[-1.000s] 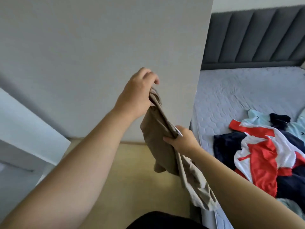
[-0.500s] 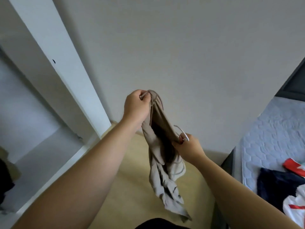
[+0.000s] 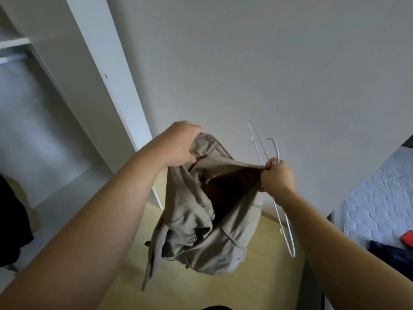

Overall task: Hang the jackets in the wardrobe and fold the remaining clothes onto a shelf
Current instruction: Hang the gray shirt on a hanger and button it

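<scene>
My left hand (image 3: 178, 145) grips one edge of the beige jacket (image 3: 201, 220). My right hand (image 3: 277, 176) pinches the other edge and a white hanger (image 3: 277, 152). The jacket hangs open between them above the floor (image 3: 257, 269), beside the wardrobe (image 3: 100, 74).

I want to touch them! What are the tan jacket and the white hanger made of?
Jacket: looks like soft matte woven cloth, maybe cotton; it creases and droops. Hanger: thin smooth white rod, probably coated wire or plastic; cannot tell which.

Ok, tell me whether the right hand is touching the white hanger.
Touching. The head view shows the right hand gripping the white hanger and an edge of the beige jacket.
</scene>
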The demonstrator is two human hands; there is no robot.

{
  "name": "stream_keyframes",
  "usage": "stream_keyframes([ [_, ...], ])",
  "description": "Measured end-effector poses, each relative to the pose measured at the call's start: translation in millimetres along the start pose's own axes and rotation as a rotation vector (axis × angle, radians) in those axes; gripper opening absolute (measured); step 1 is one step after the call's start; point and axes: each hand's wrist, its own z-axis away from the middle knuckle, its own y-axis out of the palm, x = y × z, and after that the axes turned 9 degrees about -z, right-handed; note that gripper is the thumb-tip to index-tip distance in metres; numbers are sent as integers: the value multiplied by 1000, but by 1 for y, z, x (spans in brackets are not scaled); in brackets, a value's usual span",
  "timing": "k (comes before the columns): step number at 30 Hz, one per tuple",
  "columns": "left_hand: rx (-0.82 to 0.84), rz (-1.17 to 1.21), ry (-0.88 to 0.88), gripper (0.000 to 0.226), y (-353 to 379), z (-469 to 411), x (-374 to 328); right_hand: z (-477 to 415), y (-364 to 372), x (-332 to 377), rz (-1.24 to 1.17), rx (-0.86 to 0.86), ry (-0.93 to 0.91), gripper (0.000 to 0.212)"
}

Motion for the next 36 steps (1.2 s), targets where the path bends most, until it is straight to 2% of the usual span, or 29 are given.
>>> stream_keyframes([
  [2,-87,-61,-81,21,5,0,13,-3,4,13,-120,0,21,25],
  [4,-190,-16,-215,22,15,3,25,-4,8,23,-123,-2,-16,25],
  [7,-347,215,-489,19,29,9,38,-4,10,31,-17,-39,-119,22],
  [9,-434,430,-675,31,37,11,41,-4,9,34,45,-61,-203,21],
  [11,-448,467,-731,32,47,12,44,-3,7,38,76,-60,-278,24],
  [14,-370,462,-580,26,54,17,44,-7,-2,44,73,-61,-294,26],
  [16,-267,453,-439,31,50,22,43,-12,-10,44,126,-79,-287,18],
  [18,-183,252,-301,43,44,23,39,-18,-18,39,185,-88,-260,14],
  [20,-235,146,-252,39,38,21,30,-20,-21,33,247,-62,-232,12],
  [22,-275,213,-265,24,28,16,17,-21,-22,26,273,-25,-210,9],
  [25,-265,410,-278,30,8,7,-13,-20,-17,21,203,25,-139,13],
  [26,-248,441,-256,24,0,5,-23,-15,-13,21,119,84,-100,17],
  [28,-220,420,-178,17,-9,1,-42,2,-2,25,-73,258,-40,45],
  [30,-189,433,-106,21,-13,0,-59,19,7,32,-69,419,-89,71],
  [32,-186,499,-71,23,-15,1,-70,30,16,38,-139,636,-137,68],
  [34,-213,538,-89,20,-19,3,-75,41,22,44,-281,835,-135,47],
  [36,-227,566,-144,22,-21,5,-70,51,26,50,-340,933,-96,31],
])
